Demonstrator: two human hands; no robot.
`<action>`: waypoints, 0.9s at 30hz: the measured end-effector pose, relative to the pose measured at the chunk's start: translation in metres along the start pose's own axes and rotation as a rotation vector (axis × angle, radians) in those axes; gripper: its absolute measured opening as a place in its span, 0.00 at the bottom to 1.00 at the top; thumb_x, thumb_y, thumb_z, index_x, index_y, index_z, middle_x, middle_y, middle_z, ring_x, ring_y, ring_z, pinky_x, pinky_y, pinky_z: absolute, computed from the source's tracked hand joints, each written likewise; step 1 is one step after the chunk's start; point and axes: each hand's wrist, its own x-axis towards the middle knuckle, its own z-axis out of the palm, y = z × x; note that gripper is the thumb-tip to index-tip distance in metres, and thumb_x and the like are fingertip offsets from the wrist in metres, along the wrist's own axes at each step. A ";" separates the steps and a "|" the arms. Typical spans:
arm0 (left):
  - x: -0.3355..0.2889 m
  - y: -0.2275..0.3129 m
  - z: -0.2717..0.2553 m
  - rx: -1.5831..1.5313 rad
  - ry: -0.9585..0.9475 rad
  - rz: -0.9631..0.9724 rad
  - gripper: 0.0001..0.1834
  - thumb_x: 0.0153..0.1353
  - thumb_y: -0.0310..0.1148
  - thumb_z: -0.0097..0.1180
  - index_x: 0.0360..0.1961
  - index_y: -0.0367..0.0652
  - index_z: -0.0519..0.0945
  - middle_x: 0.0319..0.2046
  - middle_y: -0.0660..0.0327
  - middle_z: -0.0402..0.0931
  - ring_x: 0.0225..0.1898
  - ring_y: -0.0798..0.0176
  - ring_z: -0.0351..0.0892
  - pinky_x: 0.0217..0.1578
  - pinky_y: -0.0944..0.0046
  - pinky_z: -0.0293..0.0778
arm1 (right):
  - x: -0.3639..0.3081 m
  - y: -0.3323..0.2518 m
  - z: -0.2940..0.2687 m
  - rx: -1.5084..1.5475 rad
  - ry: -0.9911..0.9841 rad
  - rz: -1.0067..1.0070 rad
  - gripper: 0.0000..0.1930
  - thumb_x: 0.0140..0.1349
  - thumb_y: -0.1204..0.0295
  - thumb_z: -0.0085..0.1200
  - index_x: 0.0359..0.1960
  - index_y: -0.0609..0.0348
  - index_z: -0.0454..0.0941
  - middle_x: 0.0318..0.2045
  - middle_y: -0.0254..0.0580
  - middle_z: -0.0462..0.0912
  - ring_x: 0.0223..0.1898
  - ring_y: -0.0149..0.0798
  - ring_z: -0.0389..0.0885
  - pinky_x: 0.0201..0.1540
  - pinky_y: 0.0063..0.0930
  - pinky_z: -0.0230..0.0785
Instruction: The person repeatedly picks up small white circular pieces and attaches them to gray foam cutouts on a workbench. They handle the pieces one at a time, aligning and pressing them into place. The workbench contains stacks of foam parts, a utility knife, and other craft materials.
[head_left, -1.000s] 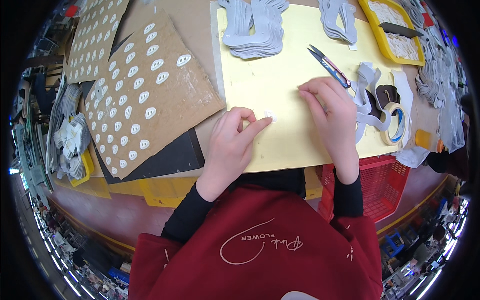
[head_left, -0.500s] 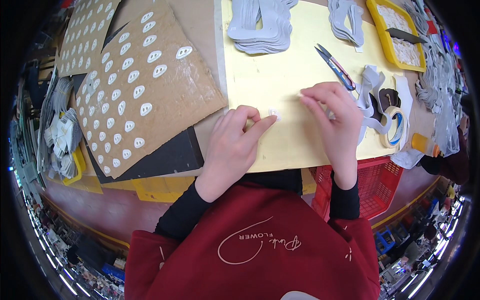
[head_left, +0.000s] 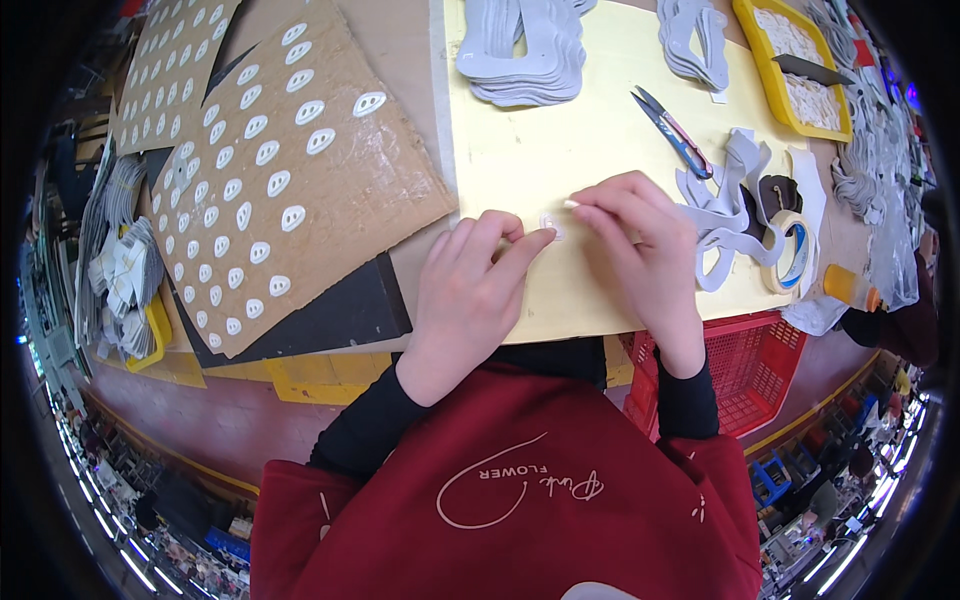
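A small white piece point(head_left: 551, 221) with dark marks lies on the pale yellow sheet point(head_left: 600, 290) that covers the table in front of me. The fingertips of my left hand point(head_left: 468, 278) are closed at its near edge and hold it down. Just to the right, my right hand point(head_left: 645, 255) is raised a little above the sheet. Its thumb and index finger pinch a tiny whitish bit point(head_left: 571, 204), too small to name. Beyond my right hand lie thread snips point(head_left: 675, 132) with pointed blades.
Brown boards point(head_left: 370, 190) dotted with white oval pieces cover the left side. Stacks of grey cut-outs point(head_left: 530, 75) sit at the back. Grey strips point(head_left: 735, 190), a tape roll point(head_left: 788, 252), a yellow tray point(head_left: 840, 120) and an orange bottle point(head_left: 848, 288) are rightward; a red crate point(head_left: 765, 370) stands below.
My right hand has moved left, bringing the pinched bit close to the small white piece. My left hand has stayed almost in place.
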 end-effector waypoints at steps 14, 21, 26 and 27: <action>0.000 0.001 0.000 0.016 0.005 0.002 0.20 0.54 0.22 0.61 0.50 0.45 0.84 0.38 0.64 0.71 0.37 0.60 0.73 0.38 0.59 0.71 | 0.001 0.007 0.012 -0.070 0.008 -0.225 0.07 0.56 0.80 0.65 0.35 0.62 0.82 0.33 0.42 0.81 0.37 0.45 0.82 0.39 0.35 0.76; -0.001 0.013 -0.001 0.083 -0.014 -0.069 0.20 0.54 0.23 0.61 0.51 0.46 0.84 0.38 0.64 0.69 0.38 0.61 0.72 0.39 0.59 0.70 | 0.000 0.004 0.011 -0.019 -0.005 -0.102 0.05 0.57 0.80 0.64 0.35 0.64 0.82 0.32 0.42 0.81 0.36 0.44 0.82 0.38 0.33 0.75; 0.001 0.024 -0.002 0.097 0.005 -0.117 0.17 0.58 0.22 0.61 0.49 0.44 0.85 0.37 0.62 0.71 0.35 0.59 0.73 0.37 0.58 0.70 | -0.002 -0.001 0.009 0.049 0.003 0.011 0.04 0.58 0.80 0.65 0.34 0.65 0.82 0.31 0.42 0.81 0.33 0.43 0.82 0.37 0.32 0.75; 0.001 0.026 -0.002 0.101 -0.011 -0.121 0.17 0.58 0.23 0.61 0.50 0.44 0.85 0.37 0.62 0.71 0.36 0.59 0.73 0.37 0.58 0.70 | -0.002 -0.001 0.009 0.049 0.011 0.004 0.04 0.58 0.79 0.65 0.34 0.65 0.82 0.30 0.42 0.81 0.33 0.43 0.81 0.37 0.32 0.75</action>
